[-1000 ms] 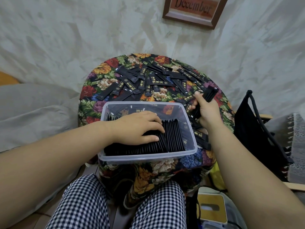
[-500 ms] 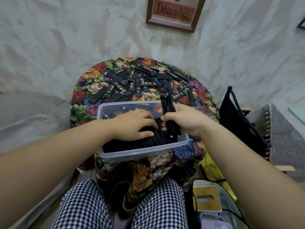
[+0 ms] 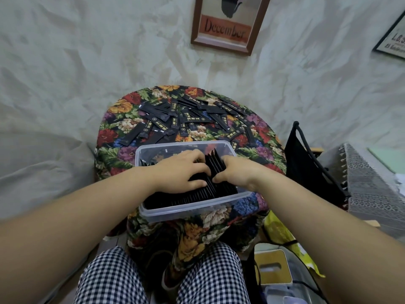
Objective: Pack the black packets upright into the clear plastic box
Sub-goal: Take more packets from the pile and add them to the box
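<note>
The right hand (image 3: 236,172), curled round a bundle of black packets (image 3: 215,164) just brought in from the right, seats it upright in the clear plastic box (image 3: 192,212) against the row under the flat left hand (image 3: 182,170), with many loose packets (image 3: 190,119) left beyond.

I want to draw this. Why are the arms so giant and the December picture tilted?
Head view: the wide-angle lens stretches the edges, so the forearms balloon and the December picture leans; head view, middle: the left hand, right hand and black packets in the clear plastic box look sharp, in soft light.
</note>
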